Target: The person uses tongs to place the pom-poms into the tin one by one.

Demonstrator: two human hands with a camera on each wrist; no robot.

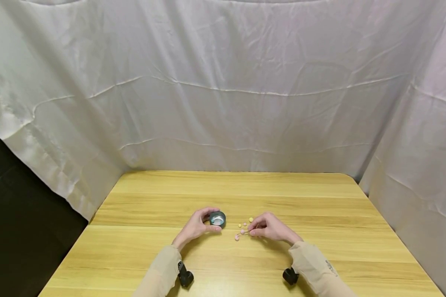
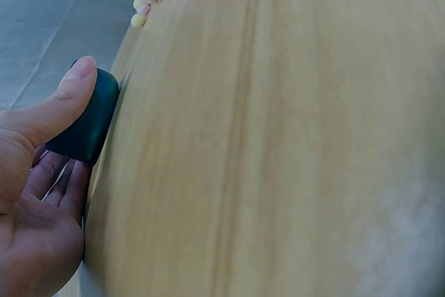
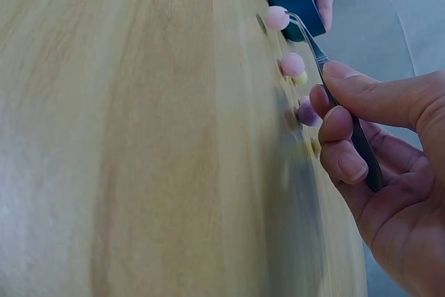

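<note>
Right hand (image 1: 270, 227) pinches tweezers (image 3: 317, 53), long axis nearly sideways, tips pointing left at a pink ball (image 3: 277, 18); left hand (image 1: 198, 227) grips dark cup (image 2: 92, 122).

I see soft light across the table (image 1: 226, 185), the curtain (image 1: 245, 111) behind it gleaming faintly; both wrist views look dimmer, bluish, pale glare hazing the table.

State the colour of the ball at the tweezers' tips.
The ball is pale pink, clearest in the right wrist view.

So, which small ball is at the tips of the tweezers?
The pink ball lowest in the head view; the other balls sit away from the tweezers' tips.
</note>
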